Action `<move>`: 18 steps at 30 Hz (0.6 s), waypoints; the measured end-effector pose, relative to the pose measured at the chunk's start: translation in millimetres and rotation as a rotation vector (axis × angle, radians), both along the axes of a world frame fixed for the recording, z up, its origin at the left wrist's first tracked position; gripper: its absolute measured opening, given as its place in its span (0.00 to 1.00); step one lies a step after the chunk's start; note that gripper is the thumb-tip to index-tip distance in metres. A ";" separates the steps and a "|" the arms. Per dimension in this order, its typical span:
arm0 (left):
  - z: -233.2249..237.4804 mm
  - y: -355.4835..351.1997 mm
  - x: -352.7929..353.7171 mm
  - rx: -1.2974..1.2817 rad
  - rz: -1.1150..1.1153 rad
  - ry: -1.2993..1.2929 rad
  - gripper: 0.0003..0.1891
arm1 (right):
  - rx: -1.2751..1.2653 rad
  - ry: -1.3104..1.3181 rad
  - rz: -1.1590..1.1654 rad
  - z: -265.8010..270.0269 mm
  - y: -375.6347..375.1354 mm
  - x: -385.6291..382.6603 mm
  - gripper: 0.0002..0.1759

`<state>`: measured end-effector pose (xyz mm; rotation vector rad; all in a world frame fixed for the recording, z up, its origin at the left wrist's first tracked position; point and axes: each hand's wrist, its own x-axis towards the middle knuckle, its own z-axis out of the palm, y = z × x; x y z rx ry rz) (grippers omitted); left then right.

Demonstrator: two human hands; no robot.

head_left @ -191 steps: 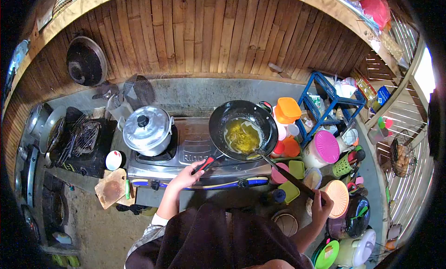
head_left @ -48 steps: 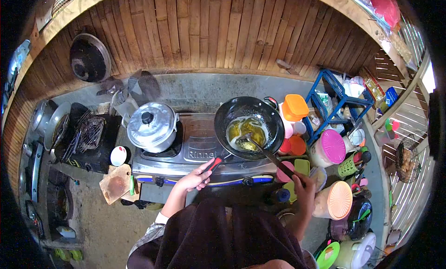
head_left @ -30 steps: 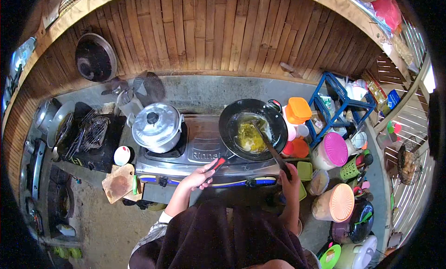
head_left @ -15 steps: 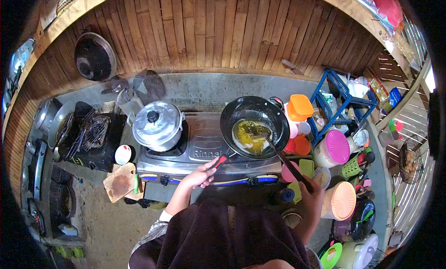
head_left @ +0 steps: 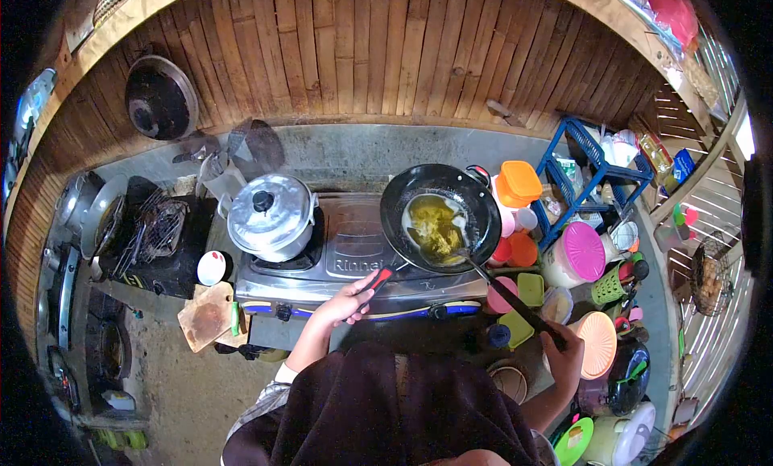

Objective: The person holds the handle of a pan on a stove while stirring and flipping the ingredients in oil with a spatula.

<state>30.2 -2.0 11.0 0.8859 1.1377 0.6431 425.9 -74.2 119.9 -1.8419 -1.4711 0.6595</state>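
A black wok (head_left: pixel 483 208) with yellow egg in oil (head_left: pixel 435 223) sits on the right burner of a steel gas stove (head_left: pixel 342 257). My left hand (head_left: pixel 346 301) grips the wok's red-and-black handle (head_left: pixel 380 278) at the stove's front. My right hand (head_left: pixel 564 349) holds the dark handle of a spatula (head_left: pixel 511 298), low on the right. The spatula's blade rests at the wok's near right edge, touching the egg.
A lidded aluminium pot (head_left: pixel 270 216) stands on the left burner. Coloured plastic containers (head_left: pixel 576 253) and a blue rack (head_left: pixel 592 172) crowd the right side. A wooden cutting board (head_left: pixel 207 315) and a small cup (head_left: pixel 211 267) lie left of the stove, next to a black grill (head_left: pixel 153 233).
My right hand has drawn back down and to the right, pulling the spatula's blade from the middle of the wok to its near edge. My left hand has stayed on the wok handle.
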 end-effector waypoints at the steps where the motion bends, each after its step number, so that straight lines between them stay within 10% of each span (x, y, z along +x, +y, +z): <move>1: 0.4 0.0 0.1 0.001 0.003 0.003 0.26 | 0.021 -0.009 0.003 3.2 -1.8 0.4 0.14; 18: -8.6 1.5 -2.6 0.002 0.000 -0.031 0.26 | 0.124 0.095 -0.003 -8.4 -10.1 15.8 0.13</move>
